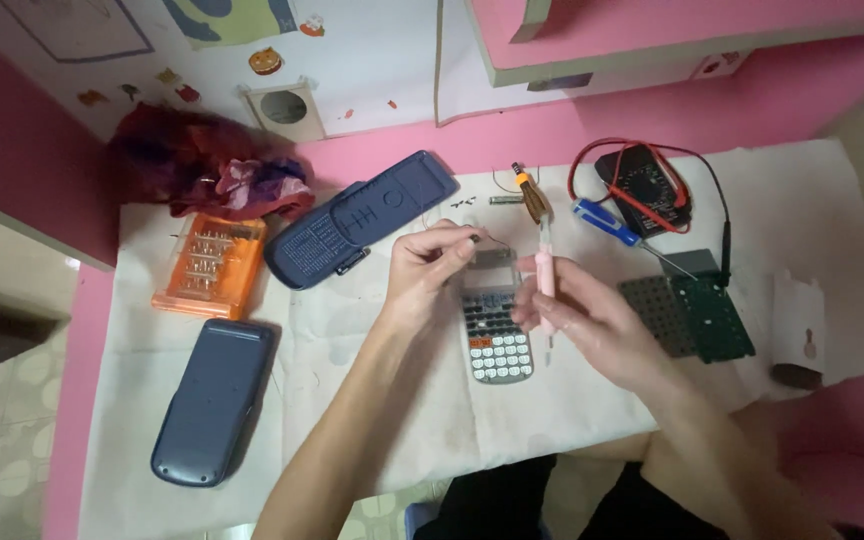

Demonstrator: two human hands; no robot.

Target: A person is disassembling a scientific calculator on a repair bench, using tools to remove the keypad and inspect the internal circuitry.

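Head view: left hand [422, 268] pinches thin wire [492, 240] above calculator [492, 320] mid-surface; right hand [577, 315] grips pink screwdriver [546, 275]. Back covers [362, 218] off, green circuit board [710, 315] out; reassembly not done.

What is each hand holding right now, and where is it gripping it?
The right hand grips a pink-handled tool around the middle of its handle. The left hand pinches something small and dark above the calculator; what it is cannot be told.
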